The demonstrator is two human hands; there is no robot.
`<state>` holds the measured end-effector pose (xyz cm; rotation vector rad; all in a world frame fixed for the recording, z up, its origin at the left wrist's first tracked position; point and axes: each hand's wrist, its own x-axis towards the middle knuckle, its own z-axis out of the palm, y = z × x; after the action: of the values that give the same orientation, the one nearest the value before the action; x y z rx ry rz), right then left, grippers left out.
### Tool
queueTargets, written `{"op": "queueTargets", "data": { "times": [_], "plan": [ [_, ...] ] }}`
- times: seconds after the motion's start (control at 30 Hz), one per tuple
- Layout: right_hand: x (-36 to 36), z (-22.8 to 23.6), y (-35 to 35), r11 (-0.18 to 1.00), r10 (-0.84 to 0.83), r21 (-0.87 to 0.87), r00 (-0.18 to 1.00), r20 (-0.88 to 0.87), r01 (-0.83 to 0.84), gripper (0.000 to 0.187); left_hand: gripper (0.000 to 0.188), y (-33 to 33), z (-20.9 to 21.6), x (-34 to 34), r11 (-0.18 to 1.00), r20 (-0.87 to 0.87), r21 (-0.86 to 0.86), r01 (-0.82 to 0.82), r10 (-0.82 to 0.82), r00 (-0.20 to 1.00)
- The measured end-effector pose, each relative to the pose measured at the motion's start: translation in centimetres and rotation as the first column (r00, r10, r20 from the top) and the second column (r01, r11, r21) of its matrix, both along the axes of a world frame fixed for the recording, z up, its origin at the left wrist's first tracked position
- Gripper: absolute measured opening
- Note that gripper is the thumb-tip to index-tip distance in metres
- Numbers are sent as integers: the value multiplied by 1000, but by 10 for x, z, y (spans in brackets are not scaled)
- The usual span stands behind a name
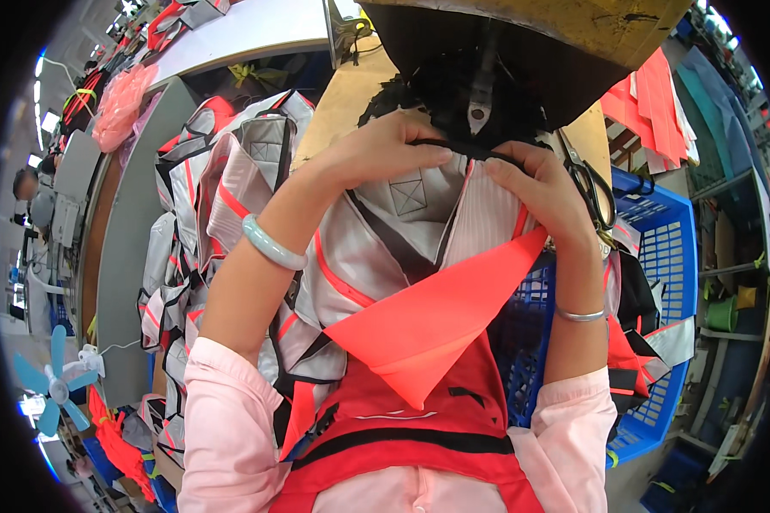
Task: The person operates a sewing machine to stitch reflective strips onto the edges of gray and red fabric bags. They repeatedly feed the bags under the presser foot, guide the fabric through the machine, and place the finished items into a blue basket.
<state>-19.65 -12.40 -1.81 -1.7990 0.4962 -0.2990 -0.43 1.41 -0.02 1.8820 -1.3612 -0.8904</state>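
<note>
Red apron nearest, a grey-and-coral garment drapes above it, coral corner pointing at the wearer, long axis seemingly running outward; beyond, left hand and right hand pinch its black edge at a machine, apparently positioning it; the next move likely calls for level guiding.

Smooth, matt cloth is being shown by the coral panel, a glossy finish by the pale bangle, shiny metal by the silver bangle, and plastic by the blue basket.
</note>
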Motion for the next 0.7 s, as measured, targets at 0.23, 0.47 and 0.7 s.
{"op": "queueTargets", "data": {
  "times": [0.23, 0.47, 0.7],
  "plan": [
    [6, 6, -9, 999, -35, -31, 999, -18, 34, 37, 45, -11, 1, 8, 999, -107, 23, -27, 29, 994],
    [9, 6, -13, 998, -32, -48, 999, 30, 34, 39, 45, -14, 0, 10, 997, -127, -8, -81, 79, 989],
    [6, 9, -8, 993, -79, -89, 997, 18, 80, 40, 45, -14, 1, 11, 997, -123, -7, -78, 76, 989]
  ]
}}
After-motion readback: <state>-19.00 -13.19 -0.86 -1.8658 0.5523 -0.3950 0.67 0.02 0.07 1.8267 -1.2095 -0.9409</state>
